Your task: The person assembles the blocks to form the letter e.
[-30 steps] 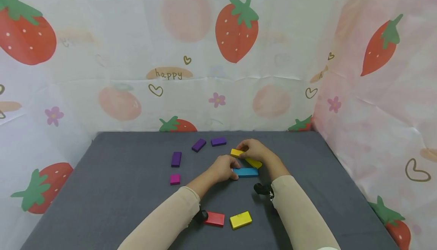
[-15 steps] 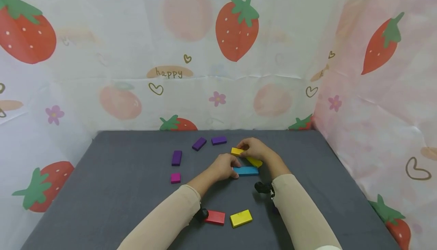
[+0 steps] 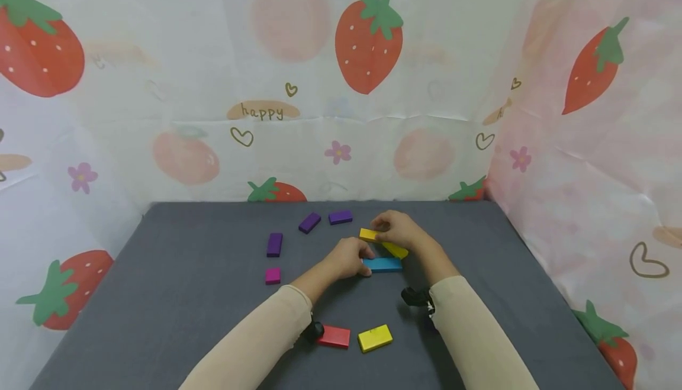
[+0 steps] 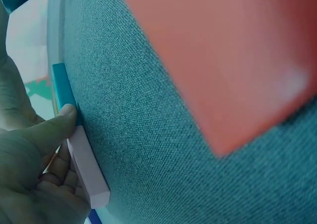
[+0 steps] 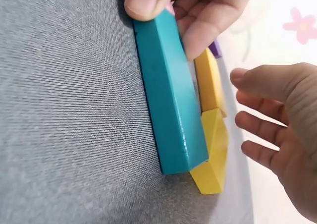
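Observation:
My left hand [image 3: 343,258] pinches the left end of a long blue block [image 3: 382,265], thumb on the near side and fingers behind. In the left wrist view a pale pink block [image 4: 89,169] sits end to end with the blue one, below the thumb; the hand hides it in the head view. Just behind lie two yellow blocks, one farther left [image 3: 369,234] and one slanting right [image 3: 395,250], their ends meeting. My right hand [image 3: 396,228] hovers over them with loosely bent fingers, and the right wrist view shows a gap between its fingertips and the blocks.
Purple blocks [image 3: 309,223] and a small magenta block [image 3: 273,276] curve along the left on the grey tabletop [image 3: 176,295]. Nearer the front lie a red block [image 3: 335,337], by the left wrist camera, and a yellow block [image 3: 375,338]. A strawberry-print curtain [image 3: 298,82] stands behind.
My right hand has let go of the yellow blocks and lifted slightly away. My left hand stays on the blue block, and the blocks look unmoved.

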A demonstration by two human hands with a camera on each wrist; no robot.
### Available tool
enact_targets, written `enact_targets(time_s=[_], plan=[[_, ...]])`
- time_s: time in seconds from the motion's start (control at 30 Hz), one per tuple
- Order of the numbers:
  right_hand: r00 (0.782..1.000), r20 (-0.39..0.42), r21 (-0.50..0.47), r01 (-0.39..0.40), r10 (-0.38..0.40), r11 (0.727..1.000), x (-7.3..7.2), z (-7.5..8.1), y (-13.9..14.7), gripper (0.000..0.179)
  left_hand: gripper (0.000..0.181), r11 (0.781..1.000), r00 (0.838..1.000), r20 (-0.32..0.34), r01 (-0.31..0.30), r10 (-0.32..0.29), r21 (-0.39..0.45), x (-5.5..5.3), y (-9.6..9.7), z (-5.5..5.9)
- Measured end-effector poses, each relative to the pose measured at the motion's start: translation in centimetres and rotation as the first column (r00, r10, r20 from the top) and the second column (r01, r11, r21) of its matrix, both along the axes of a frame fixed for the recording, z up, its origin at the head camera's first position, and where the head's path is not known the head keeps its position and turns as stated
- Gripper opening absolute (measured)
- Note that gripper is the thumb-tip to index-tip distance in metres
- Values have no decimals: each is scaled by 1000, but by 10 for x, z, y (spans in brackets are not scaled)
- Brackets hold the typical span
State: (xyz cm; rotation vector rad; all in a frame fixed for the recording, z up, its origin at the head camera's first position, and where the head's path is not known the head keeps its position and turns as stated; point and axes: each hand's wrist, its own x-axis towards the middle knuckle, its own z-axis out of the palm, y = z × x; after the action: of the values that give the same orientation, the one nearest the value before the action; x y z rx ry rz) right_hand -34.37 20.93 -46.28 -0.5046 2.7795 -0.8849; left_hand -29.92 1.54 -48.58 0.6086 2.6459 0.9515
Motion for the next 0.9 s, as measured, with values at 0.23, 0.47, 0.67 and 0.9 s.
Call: enact_targets(time_s=[0.23,0.47,0.67,0.9], plan=[[995,-100,30,4,-1,1000,17,5,3,38,31,1000,1000,10,1,-1,-6,0,1,-1],[985,-160,2,64,-63,998,35,8,6,39,32,1000,1000,-6,9,-9,-14,-2,1,2],[970,-173,22,175,-169,984,52,2,7,42,31,1000,1000,-8,9,-10,-24,-1,2,2],[956,-184,31,239,-230,970,65,-7,7,39,30,1000,1000,-10,3,-3,-17,1,3,3]])
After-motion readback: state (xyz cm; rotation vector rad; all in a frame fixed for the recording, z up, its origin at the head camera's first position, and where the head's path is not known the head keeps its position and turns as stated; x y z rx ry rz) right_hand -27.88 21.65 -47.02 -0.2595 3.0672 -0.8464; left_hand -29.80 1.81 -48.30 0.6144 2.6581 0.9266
